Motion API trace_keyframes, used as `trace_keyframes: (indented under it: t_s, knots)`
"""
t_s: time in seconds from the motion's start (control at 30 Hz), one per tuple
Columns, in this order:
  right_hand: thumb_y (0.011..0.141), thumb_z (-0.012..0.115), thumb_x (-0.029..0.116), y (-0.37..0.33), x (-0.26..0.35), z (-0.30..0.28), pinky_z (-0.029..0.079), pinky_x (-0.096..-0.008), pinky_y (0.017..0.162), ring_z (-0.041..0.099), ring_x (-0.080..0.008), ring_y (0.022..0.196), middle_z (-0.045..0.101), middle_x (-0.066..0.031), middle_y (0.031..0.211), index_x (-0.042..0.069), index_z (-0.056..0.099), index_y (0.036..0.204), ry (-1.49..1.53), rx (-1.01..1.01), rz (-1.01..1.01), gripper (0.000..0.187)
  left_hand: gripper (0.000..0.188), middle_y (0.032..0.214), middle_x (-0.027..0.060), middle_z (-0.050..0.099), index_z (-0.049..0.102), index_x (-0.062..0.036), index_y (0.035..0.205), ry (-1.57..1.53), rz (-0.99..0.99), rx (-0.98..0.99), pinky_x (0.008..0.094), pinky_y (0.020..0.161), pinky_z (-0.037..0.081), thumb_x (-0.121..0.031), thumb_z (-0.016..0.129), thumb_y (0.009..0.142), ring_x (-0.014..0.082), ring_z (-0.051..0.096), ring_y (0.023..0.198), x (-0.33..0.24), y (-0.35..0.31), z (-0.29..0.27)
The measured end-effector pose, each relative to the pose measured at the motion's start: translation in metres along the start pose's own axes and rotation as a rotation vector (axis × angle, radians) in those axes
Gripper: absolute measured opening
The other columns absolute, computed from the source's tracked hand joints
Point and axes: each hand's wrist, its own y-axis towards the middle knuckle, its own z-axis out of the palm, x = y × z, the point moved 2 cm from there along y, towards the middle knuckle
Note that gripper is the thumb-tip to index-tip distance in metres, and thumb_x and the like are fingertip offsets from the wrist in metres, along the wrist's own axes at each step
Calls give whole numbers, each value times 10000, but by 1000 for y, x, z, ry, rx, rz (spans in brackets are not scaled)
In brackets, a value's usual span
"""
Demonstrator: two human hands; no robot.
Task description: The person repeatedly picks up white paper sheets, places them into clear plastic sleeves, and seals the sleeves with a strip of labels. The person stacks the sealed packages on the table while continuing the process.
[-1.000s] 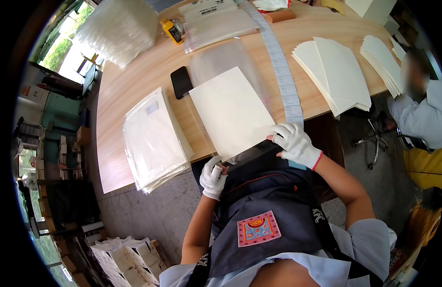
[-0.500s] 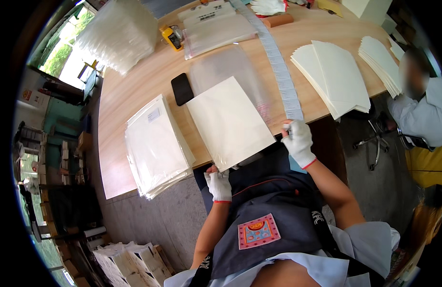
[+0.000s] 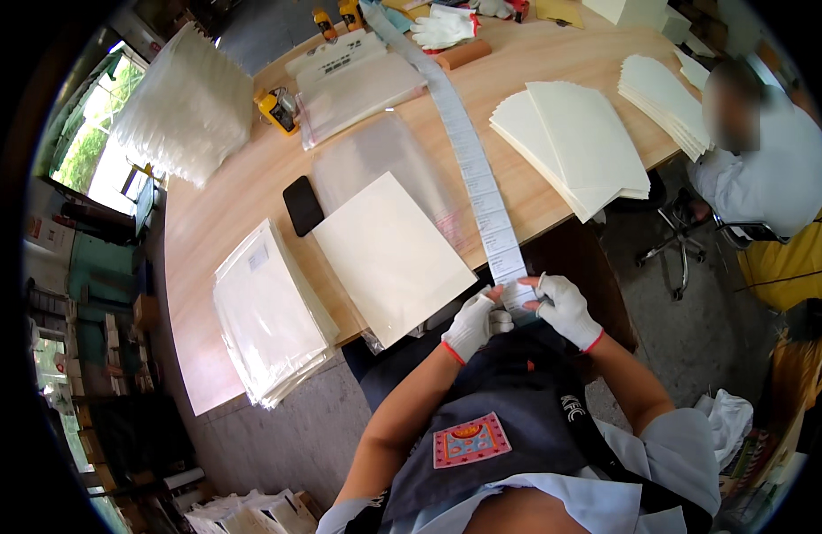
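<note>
Both my hands wear white gloves with red cuffs. My left hand (image 3: 469, 324) and my right hand (image 3: 566, 308) meet at the near end of a long strip of white labels (image 3: 478, 178), which runs across the wooden table (image 3: 251, 187) and hangs over its front edge. Their fingertips pinch the last label on the strip. Just left of my hands lies a cream sheet of card (image 3: 391, 255), resting on a clear plastic bag (image 3: 386, 158) and overhanging the table edge.
A stack of bagged sheets (image 3: 270, 313) lies at the left, a black phone (image 3: 302, 205) behind the card. Fanned cream sheets (image 3: 571, 142) sit at the right, a heap of clear bags (image 3: 186, 105) at the far left. Another person (image 3: 767, 160) sits at the right end.
My left hand has come up from the table's lower edge and across to the right. It now joins my right hand on the end of the label strip.
</note>
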Motion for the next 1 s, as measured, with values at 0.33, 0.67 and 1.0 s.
trace_keyframes:
  t_s: [0.33, 0.67, 1.0]
  knots:
    - [597, 818, 142, 5, 49, -24, 487, -418, 825, 600, -294, 941, 641, -53, 946, 83, 648, 729, -230, -266, -470, 223, 140, 698, 50, 539, 535, -51, 1060, 209, 14, -181, 312, 433, 493, -112, 489, 943, 144, 501, 453, -2, 11, 16]
    - [834, 708, 67, 50, 36, 27, 476, -274, 710, 604, -140, 766, 647, -62, 831, 33, 660, 898, 458, 114, 72, 87, 76, 800, 27, 608, 534, -106, 1000, -155, 459, -465, 318, 557, 523, -132, 586, 951, 113, 537, 532, -20, -120, -103]
    - [832, 678, 160, 205, 54, 130, 495, -338, 769, 634, -206, 843, 684, -61, 922, 83, 692, 937, 241, 304, 64, 131, 265, 871, 80, 679, 570, -41, 1118, -137, 408, -517, 338, 674, 598, -262, 600, 975, 177, 678, 670, 30, -208, -105]
